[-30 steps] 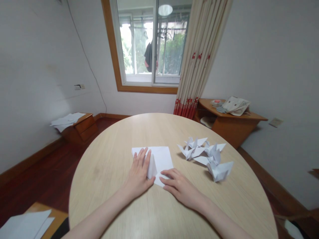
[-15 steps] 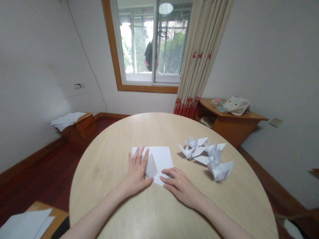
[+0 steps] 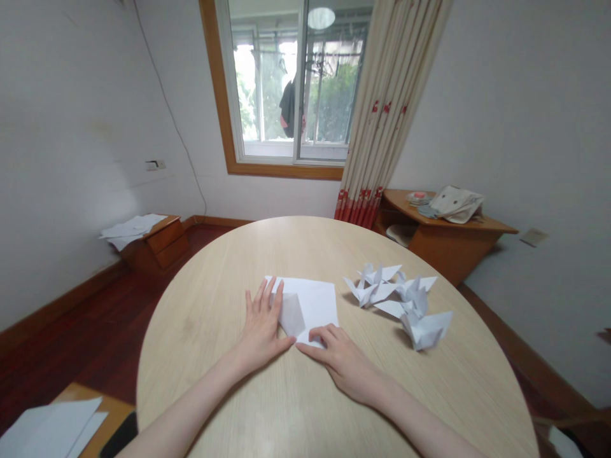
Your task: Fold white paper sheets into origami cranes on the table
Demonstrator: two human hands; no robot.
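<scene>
A white sheet of paper (image 3: 319,302) with a folded flap (image 3: 291,313) on its left part lies on the round wooden table (image 3: 224,413). My left hand (image 3: 261,321) rests flat over the paper's left side, fingers spread and thumb reaching to the near edge. At the near right corner, my right hand (image 3: 338,356) has its fingers curled and its thumb along the edge, gripping the paper there. Part of that corner is hidden beneath the fingers. Several folded paper cranes (image 3: 377,286) stand grouped to the right of the sheet.
Sheets of paper (image 3: 136,227) lie on a low drawer cabinet (image 3: 165,245) at far left, and more white sheets (image 3: 52,426) at lower left. A corner shelf (image 3: 443,245) at right bears a cloth bag (image 3: 457,203). A curtain (image 3: 382,114) hangs beside the window.
My right hand's fingers have curled inward and its thumb has moved left along the paper's near edge. The sheet has shifted slightly right and away. My left hand stays nearly still.
</scene>
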